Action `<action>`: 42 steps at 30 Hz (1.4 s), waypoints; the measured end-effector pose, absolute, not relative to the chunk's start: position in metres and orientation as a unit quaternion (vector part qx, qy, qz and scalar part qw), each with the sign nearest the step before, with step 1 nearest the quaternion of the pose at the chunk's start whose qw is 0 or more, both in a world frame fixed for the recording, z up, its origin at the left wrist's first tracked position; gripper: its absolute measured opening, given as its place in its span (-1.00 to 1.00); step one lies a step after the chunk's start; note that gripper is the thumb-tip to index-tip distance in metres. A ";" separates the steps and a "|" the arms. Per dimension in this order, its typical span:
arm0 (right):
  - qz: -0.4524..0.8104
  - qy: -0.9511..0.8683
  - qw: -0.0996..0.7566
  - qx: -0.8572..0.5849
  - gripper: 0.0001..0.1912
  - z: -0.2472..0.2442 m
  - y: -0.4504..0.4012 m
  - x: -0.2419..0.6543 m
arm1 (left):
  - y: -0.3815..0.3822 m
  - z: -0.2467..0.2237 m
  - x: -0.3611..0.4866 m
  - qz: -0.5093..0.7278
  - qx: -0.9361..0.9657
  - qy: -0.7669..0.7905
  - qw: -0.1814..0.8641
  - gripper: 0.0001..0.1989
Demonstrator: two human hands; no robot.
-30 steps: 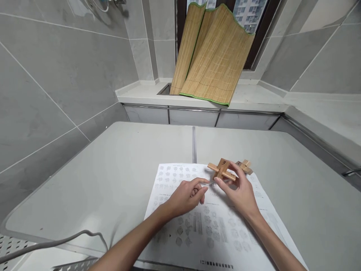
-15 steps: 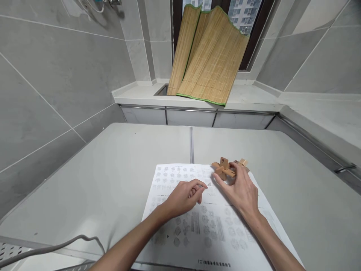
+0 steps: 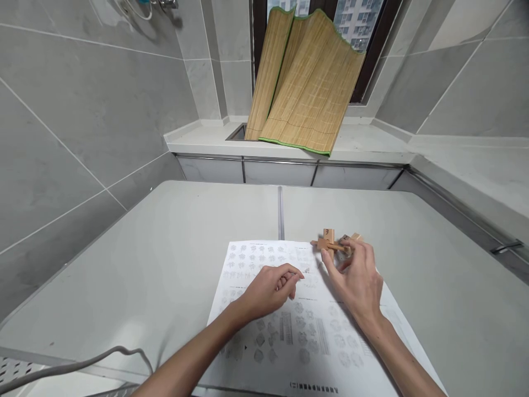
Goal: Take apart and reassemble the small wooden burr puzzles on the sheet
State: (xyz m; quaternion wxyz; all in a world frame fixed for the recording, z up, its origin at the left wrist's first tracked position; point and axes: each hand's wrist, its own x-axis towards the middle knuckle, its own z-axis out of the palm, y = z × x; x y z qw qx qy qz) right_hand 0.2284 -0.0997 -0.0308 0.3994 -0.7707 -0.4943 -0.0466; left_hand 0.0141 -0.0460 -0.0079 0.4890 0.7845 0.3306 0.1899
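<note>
A wooden burr puzzle (image 3: pixel 326 243) of crossed notched pieces, one marked "3", sits at the far right edge of a large printed sheet (image 3: pixel 248 273). My right hand (image 3: pixel 359 278) reaches it, thumb against its near side and fingers bent over its right side. Part of the puzzle is hidden behind those fingers. Just beyond the fingertips lie other wooden pieces (image 3: pixel 356 237), partly covered by the hand. My left hand (image 3: pixel 275 285) rests on the sheet's middle with fingers curled in, and nothing shows in it.
Both arms lie over a pale grey table (image 3: pixel 136 264) with a seam down its far half. A grey cable (image 3: pixel 82 361) curves over the near left edge. On the ledge behind, a bamboo mat (image 3: pixel 309 88) leans against the window. Tiled walls flank the table.
The puzzle has turned, with its "3" piece now pointing away from me. My right hand has shifted slightly right, its fingers more bent. My left hand stays put.
</note>
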 end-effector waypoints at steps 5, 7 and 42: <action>0.082 -0.637 0.415 -0.644 -0.73 -0.031 -0.105 0.220 | -0.044 -0.007 0.012 0.188 0.788 0.335 0.481 -0.63; 0.139 -0.695 0.373 -0.599 -0.67 -0.033 -0.106 0.216 | -0.043 -0.007 0.011 0.193 0.787 0.339 0.478 -0.63; 0.157 -0.719 0.356 -0.575 -0.67 -0.046 -0.103 0.212 | -0.041 -0.011 0.011 0.156 0.812 0.349 0.441 -0.63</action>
